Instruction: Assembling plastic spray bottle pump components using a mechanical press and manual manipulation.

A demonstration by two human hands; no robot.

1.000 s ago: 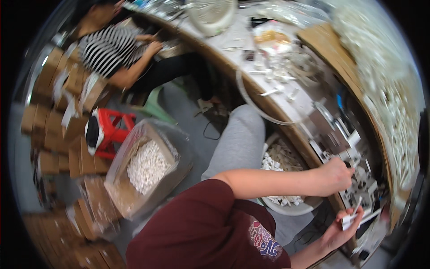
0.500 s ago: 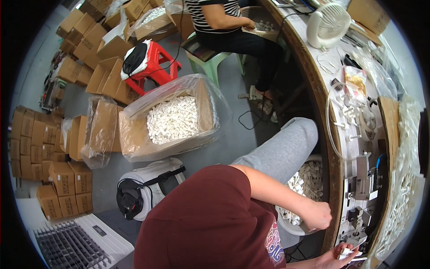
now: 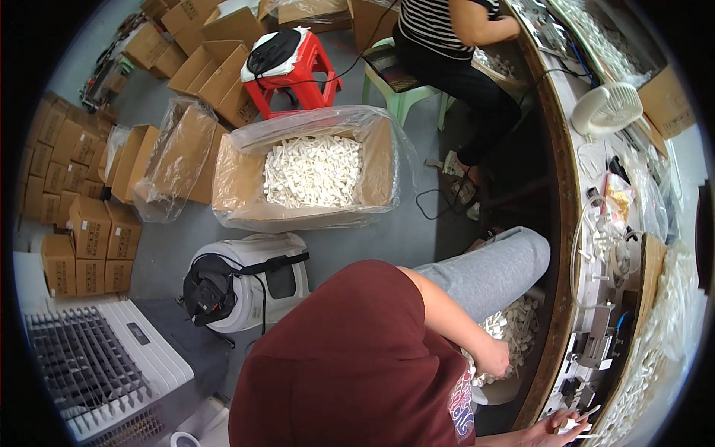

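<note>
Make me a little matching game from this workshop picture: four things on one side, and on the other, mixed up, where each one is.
Things:
1. left hand
2. right hand
3. desk fan
4. red stool

Places:
A. on the curved workbench, beyond the seated co-worker
B. down in the tub of small white parts by the grey-trousered knee
C. on the floor behind the open carton of white parts
D. at the bench edge, fingers pinching a thin white piece

Pairs: 1-B, 2-D, 3-A, 4-C
</note>
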